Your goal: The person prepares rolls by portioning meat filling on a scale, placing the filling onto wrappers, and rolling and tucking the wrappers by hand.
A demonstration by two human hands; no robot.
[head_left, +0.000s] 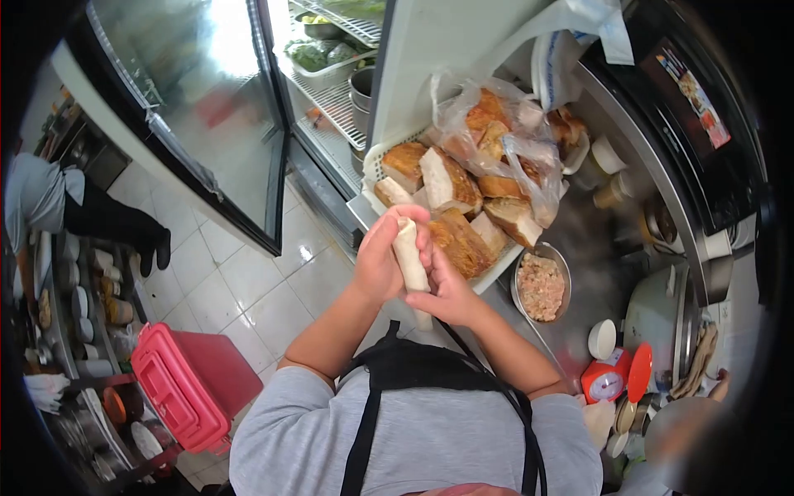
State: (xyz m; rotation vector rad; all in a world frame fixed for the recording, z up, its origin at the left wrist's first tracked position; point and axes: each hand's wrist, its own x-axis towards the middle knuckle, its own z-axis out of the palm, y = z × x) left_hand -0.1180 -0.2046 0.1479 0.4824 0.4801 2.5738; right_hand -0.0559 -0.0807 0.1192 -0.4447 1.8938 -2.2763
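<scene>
A pale, smooth cylindrical roll is held in front of my chest, tilted nearly upright in view. My left hand wraps round its upper part from the left, fingers curled over it. Around its lower right side my right hand is closed, with the thumb lying across the roll. The lower end of the roll sticks out below the hands; whether it is dough or something else I cannot tell. Just beyond my hands, browned slabs of meat fill a white basket, some under a clear plastic bag.
To the right, a metal bowl of minced meat stands on the steel counter, near a red scale. The glass fridge door hangs ajar at left. A red lidded bin sits on the floor; another person is at far left.
</scene>
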